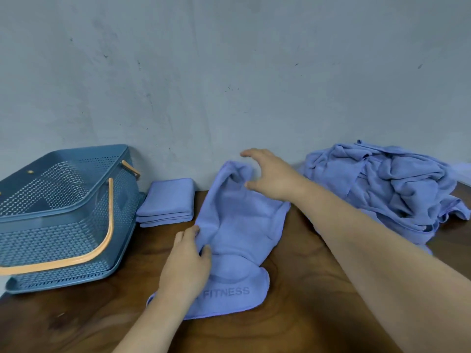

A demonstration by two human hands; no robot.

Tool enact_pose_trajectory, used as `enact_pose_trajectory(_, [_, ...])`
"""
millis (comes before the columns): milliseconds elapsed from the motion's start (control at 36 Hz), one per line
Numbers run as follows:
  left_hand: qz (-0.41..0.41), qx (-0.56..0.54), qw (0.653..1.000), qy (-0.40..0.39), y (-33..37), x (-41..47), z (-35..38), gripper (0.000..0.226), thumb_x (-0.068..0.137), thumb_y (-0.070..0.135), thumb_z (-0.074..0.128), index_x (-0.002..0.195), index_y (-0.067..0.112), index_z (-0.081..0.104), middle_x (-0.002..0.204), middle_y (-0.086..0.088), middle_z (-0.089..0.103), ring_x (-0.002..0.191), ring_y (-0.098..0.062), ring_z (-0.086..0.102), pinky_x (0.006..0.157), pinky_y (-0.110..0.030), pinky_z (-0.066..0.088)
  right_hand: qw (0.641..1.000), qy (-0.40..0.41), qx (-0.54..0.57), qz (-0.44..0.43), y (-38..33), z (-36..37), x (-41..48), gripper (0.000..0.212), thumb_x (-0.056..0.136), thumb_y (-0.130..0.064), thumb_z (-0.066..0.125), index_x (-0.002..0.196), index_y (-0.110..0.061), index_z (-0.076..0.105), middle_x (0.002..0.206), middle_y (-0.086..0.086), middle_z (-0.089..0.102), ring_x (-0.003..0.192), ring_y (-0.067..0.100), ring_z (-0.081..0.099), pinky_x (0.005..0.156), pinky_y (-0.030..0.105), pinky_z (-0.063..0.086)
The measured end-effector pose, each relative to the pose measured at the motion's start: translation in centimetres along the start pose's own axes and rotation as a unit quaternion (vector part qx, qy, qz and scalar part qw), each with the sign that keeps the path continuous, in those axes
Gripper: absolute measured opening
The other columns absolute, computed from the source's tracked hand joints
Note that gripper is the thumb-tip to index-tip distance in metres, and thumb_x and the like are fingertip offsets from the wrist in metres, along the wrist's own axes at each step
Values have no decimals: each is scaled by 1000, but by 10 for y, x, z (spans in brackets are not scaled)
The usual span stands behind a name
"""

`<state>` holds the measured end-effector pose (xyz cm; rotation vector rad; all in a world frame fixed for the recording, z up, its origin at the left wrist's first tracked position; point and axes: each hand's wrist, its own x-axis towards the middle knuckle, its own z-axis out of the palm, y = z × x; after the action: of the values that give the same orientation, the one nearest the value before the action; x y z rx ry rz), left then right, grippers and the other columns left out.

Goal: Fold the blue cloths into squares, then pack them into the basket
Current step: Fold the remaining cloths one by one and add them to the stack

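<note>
rumpled blue microfibre cloth (237, 225) lies on the dark wooden bench (305, 289), long axis running near to far; grip of the left hand (186, 261) pinches its left edge, grip of the right hand (270, 174) is spread at its far end.

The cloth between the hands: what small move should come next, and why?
Probably press the right hand down on the far end of the cloth and smooth it flat: it lies rumpled there, and the left hand pinches its left edge.
</note>
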<state>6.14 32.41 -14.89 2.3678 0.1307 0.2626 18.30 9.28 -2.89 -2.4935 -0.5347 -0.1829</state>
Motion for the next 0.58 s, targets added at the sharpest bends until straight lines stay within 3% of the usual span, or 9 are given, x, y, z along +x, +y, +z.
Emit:
enact_pose_trajectory(83, [-8, 85, 996, -9, 2, -3, -4, 53, 101, 36, 57, 151, 35, 39, 137, 6, 44, 102, -25, 63, 73, -35, 43, 998, -11, -40, 53, 21, 20, -8, 50, 97, -19, 66, 145, -27, 52, 146, 6, 54, 121, 30, 61, 101, 50, 53])
enact_pose_trajectory(139, [-10, 108, 994, -23, 3, -4, -8, 48, 102, 39, 56, 146, 39, 40, 132, 7, 45, 95, -23, 61, 72, -36, 44, 995, -39, -44, 84, 31, 32, -24, 39, 96, -15, 62, 133, -24, 61, 130, 4, 65, 106, 27, 66, 90, 47, 57])
enact_pose_trajectory(250, [-14, 13, 997, -80, 7, -4, -9, 19, 99, 33, 63, 116, 38, 56, 112, 12, 58, 96, -11, 64, 81, -35, 55, 991, -41, -28, 128, 47, 61, -61, 43, 90, -20, 68, 132, -26, 64, 128, 0, 65, 118, 24, 64, 99, 39, 52])
enact_pose_trajectory(306, [-19, -59, 989, -137, 13, -5, -6, 13, 95, 29, 72, 103, 34, 62, 88, 13, 58, 69, -1, 57, 61, -24, 45, 990, -39, -36, 129, 54, 75, -76, 51, 88, -33, 73, 137, -30, 60, 137, 2, 60, 123, 28, 59, 104, 42, 49])
enact_pose_trajectory(361, [-22, -119, 971, -208, 21, -9, -6, 10, 93, 27, 76, 98, 24, 69, 75, 6, 56, 56, -6, 47, 56, -26, 38, 993, -40, -54, 99, 59, 85, -89, 59, 87, -44, 73, 143, -34, 56, 143, -1, 55, 124, 28, 53, 105, 41, 46])
enact_pose_trajectory(444, [-45, -164, 945, -279, 37, -19, -14, 16, 101, 25, 69, 99, 9, 72, 63, 0, 60, 53, -15, 60, 50, -29, 50, 996, -65, -22, 48, 65, 86, -104, 57, 92, -43, 72, 146, -39, 53, 146, -14, 50, 128, 18, 48, 110, 37, 42])
enact_pose_trajectory(500, [-28, -97, 961, -258, 39, -20, -21, 29, 103, 34, 65, 91, 8, 71, 56, -4, 64, 52, -21, 68, 52, -32, 57, 996, -87, -2, 27, 68, 80, -113, 52, 96, -36, 72, 145, -42, 54, 143, -20, 49, 131, 10, 45, 112, 31, 39])
enact_pose_trajectory(583, [42, 127, 981, -143, 31, -17, -23, 53, 100, 52, 60, 69, 9, 59, 50, -4, 57, 50, -17, 61, 54, -35, 52, 995, -102, -4, 19, 67, 71, -126, 48, 101, -25, 67, 144, -41, 56, 143, -22, 51, 135, 7, 44, 114, 29, 39])
